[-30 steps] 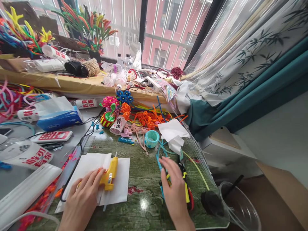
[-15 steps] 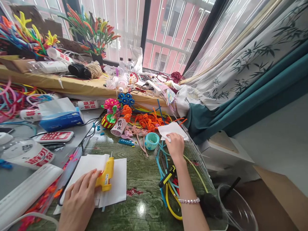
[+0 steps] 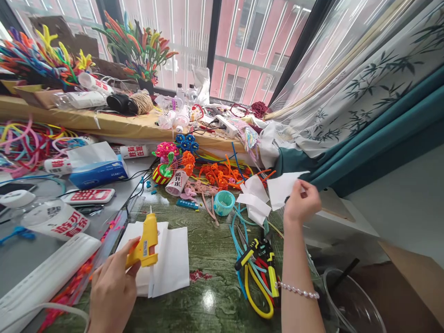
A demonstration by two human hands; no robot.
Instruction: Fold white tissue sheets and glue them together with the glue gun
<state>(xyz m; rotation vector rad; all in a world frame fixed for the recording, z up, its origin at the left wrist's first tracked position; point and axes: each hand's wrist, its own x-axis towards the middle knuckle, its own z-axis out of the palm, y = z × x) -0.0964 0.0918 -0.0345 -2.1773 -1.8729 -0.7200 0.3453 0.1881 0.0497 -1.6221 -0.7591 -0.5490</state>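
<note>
My left hand (image 3: 114,287) is closed round the handle of a yellow hot glue gun (image 3: 148,240), its nozzle pointing away from me. Beneath the gun lie folded white sheets (image 3: 176,261) on the dark green wood-grain tabletop (image 3: 208,240). Over the table's right edge, my right hand (image 3: 302,202) pinches a thin white sheet (image 3: 281,188) by its right side. Just left of that sheet, other white pieces (image 3: 255,199) lie crumpled. Near them are a turquoise ring-shaped pot (image 3: 224,203) and pliers (image 3: 269,259) with yellow-and-black handles.
Orange pipe-cleaner pieces (image 3: 217,175) and a blue lighter (image 3: 187,204) lie beyond. At left are a tissue box (image 3: 99,173), a remote (image 3: 89,196) and a white power strip (image 3: 52,280). A clear plastic cup (image 3: 350,300) is at lower right.
My right hand has moved right and lifted a white sheet, uncovering other white pieces and the pliers. My left hand has raised the glue gun slightly and shifted it left.
</note>
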